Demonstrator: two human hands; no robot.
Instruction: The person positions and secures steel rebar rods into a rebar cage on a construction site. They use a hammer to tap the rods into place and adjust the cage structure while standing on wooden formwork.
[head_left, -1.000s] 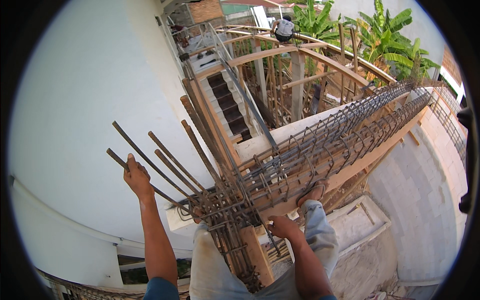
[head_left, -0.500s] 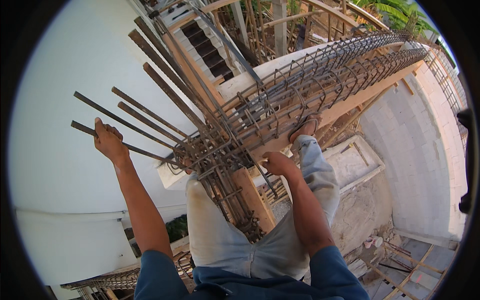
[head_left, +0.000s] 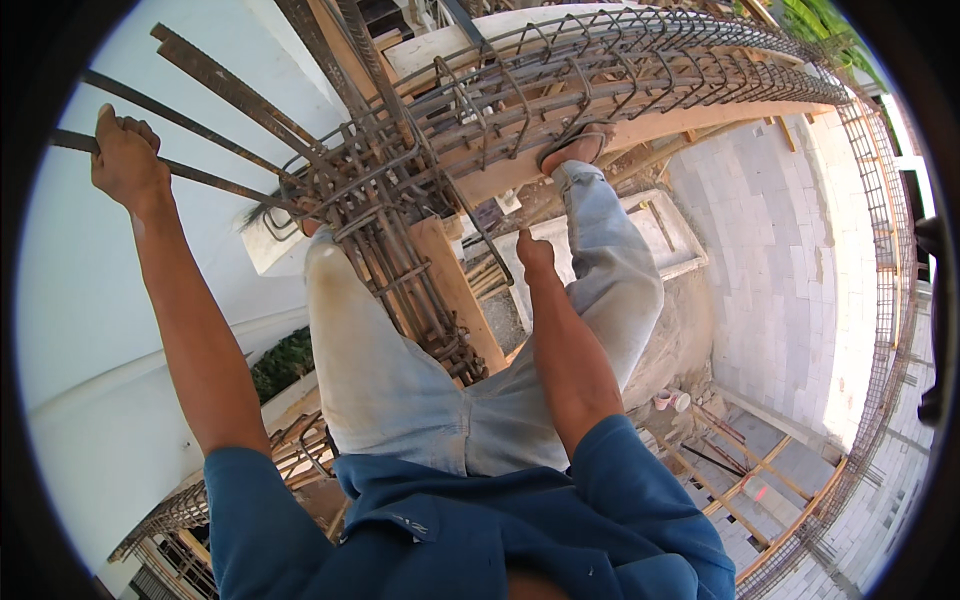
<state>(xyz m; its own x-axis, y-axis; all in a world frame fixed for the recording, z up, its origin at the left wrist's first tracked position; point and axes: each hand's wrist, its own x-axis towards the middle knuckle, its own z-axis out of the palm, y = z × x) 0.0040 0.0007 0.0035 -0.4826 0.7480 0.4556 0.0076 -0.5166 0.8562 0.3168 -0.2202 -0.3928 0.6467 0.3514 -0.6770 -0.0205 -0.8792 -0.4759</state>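
The left hand (head_left: 128,160) is up at the far left, fingers curled tight round a bare steel bar (head_left: 205,172) that juts left out of the rebar cage (head_left: 560,85). The right hand (head_left: 535,252) is near the middle, closed in a loose fist with the thumb up, just right of the column steel (head_left: 400,280); whether it grips anything cannot be told. The cage runs from the centre to the far right, lying on a timber beam (head_left: 680,125). A sandalled foot (head_left: 577,150) rests on the cage. Grey block walls (head_left: 770,250) lie far below at the right.
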